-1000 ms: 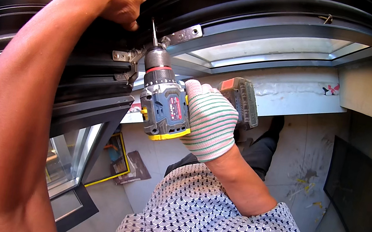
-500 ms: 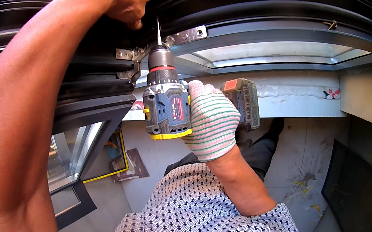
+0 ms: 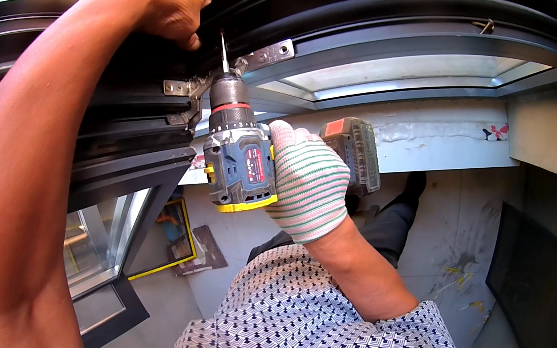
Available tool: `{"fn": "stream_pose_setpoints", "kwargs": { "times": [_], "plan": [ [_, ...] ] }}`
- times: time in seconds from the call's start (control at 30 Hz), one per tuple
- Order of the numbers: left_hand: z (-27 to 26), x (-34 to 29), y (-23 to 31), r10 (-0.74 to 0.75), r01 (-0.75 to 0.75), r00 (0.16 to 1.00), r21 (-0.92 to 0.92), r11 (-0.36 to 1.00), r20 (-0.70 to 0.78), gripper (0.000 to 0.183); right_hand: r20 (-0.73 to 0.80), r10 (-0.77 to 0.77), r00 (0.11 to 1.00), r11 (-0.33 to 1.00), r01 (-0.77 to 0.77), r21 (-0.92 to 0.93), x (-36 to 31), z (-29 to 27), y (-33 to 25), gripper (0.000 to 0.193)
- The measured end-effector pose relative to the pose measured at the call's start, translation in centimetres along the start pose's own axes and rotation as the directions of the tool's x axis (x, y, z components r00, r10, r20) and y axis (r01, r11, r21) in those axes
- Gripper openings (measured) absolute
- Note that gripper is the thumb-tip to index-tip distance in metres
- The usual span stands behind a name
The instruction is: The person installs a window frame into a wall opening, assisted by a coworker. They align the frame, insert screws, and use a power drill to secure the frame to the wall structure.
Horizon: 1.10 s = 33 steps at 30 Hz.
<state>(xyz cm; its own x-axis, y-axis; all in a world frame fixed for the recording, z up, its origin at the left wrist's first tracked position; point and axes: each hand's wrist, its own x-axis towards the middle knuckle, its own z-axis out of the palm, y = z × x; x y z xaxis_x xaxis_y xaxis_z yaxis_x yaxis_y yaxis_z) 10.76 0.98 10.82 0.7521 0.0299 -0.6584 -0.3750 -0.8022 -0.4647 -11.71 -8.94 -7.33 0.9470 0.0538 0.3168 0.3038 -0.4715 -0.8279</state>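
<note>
Now I'm lining up: right hand (image 3: 306, 182) clenched on the drill (image 3: 244, 161), left hand (image 3: 177, 6) clasping the frame (image 3: 117, 125); next, seat the bit (image 3: 224, 54) at the bracket (image 3: 267, 54).

The window frame (image 3: 117, 125) is dark metal with a smooth, semi-gloss coating; the hinge bracket (image 3: 267, 55) mounted on it is bare, bright metal. The drill (image 3: 241, 153) has a matt grey plastic body with a yellow base trim, a knurled dark chuck and a polished steel bit (image 3: 224, 53). The right hand (image 3: 308, 183) wears a ribbed knit cloth glove, and the shirt (image 3: 324, 344) is thin printed fabric.
</note>
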Motion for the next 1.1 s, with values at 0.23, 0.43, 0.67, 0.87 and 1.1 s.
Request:
{"fn": "stream_pose_setpoints", "kwargs": {
  "times": [0.23,0.43,0.67,0.87,1.1],
  "plan": [
    [-0.5,1.0,0.5,0.084,-0.083,0.996,-0.063,0.995,0.015,0.043,-0.016,-0.009,1.0,1.0,0.01,0.029,0.0,-0.2,1.0,0.059],
    [-1.0,1.1,0.4,0.175,-0.167,0.984,-0.169,0.971,0.034,0.044,-0.078,-0.014,0.997,0.987,0.027,0.161,-1.1,-0.5,2.0,0.06],
    [-0.1,-0.3,-0.2,0.132,-0.125,0.991,-0.264,0.956,0.008,0.046,-0.053,0.043,0.998,0.89,-0.014,0.456,-2.9,0.8,4.0,0.056],
    [-0.5,-0.5,1.1,0.024,-0.024,1.0,-0.213,0.977,-0.004,0.044,-0.064,0.007,0.998,0.889,0.023,0.458,-2.4,0.2,5.7,0.056],
    [-0.9,0.6,-0.4,0.136,-0.059,0.966,-0.322,0.945,0.22,0.047,0.092,-0.016,0.996,0.807,-0.041,0.589,-1.9,-0.6,6.4,0.057]
  ]
}}
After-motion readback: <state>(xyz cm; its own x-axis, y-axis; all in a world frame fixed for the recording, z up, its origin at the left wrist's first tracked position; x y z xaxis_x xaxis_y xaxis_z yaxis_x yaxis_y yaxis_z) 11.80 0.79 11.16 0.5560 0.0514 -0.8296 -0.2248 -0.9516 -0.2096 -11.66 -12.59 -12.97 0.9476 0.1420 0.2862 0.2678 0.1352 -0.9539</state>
